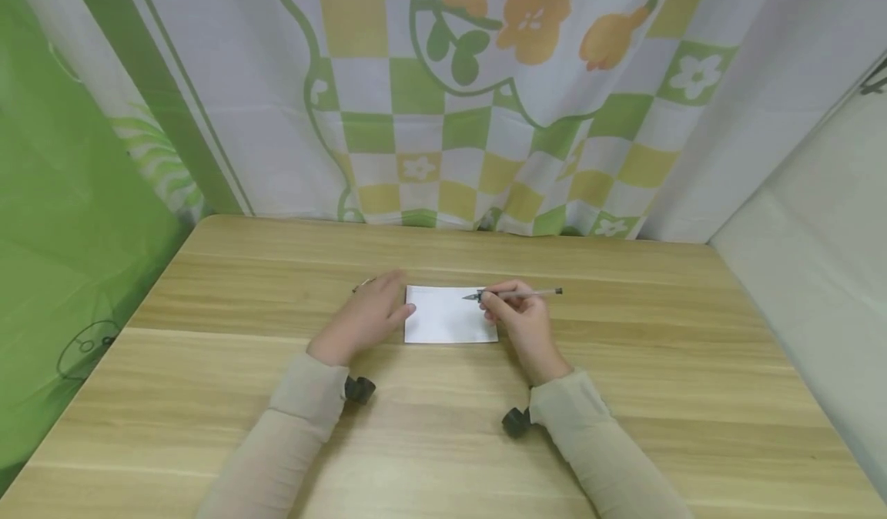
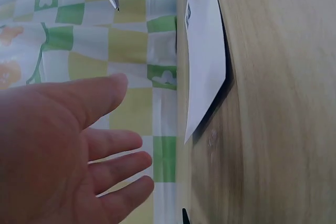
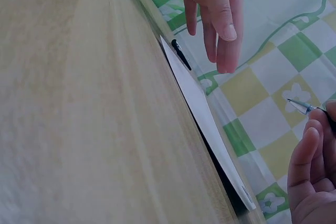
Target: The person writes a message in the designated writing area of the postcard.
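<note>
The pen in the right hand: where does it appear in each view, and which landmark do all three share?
Head: the pen is just right of centre, pinched by the right hand, its tip over the paper.
Left wrist: near the top, left of centre, tip pointing down.
Right wrist: at the right edge, around mid-height, tip pointing left.
Shared landmark: the checked curtain.
</note>
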Motion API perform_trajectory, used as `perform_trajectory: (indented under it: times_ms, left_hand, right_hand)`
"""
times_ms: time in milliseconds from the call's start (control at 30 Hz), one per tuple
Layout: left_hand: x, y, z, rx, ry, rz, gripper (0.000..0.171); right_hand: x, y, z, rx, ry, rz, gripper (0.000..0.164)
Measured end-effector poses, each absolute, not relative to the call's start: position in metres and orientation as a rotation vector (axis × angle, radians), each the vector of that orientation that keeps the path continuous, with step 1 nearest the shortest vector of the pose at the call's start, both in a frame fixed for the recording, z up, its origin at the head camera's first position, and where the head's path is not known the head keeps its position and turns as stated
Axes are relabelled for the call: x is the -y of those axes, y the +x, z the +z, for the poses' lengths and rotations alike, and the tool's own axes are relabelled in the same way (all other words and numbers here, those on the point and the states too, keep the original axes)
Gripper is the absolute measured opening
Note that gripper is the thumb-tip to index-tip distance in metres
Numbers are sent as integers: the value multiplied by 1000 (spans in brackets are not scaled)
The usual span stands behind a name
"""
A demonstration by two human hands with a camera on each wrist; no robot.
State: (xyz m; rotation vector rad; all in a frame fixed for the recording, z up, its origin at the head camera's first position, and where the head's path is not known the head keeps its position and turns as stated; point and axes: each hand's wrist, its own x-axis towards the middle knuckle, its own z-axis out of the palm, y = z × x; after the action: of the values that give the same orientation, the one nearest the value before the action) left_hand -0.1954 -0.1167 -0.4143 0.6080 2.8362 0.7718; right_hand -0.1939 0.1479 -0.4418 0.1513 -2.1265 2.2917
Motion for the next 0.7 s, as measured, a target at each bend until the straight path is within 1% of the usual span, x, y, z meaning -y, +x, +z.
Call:
perform_trajectory:
  times_ms: [233, 467, 700]
  left_hand:
    - [114, -194, -423, -2793, 670, 645, 58]
    - [110, -190, -425, -2709, 573, 612, 64]
    - [110, -188, -424, -2688, 505, 600, 67]
  right_hand:
    - [-144, -192, -443, 2090, 164, 2292, 24]
    - [-140, -193, -443, 2082, 146, 2269, 22]
    - [-125, -205, -435, 2038, 93, 2303, 18]
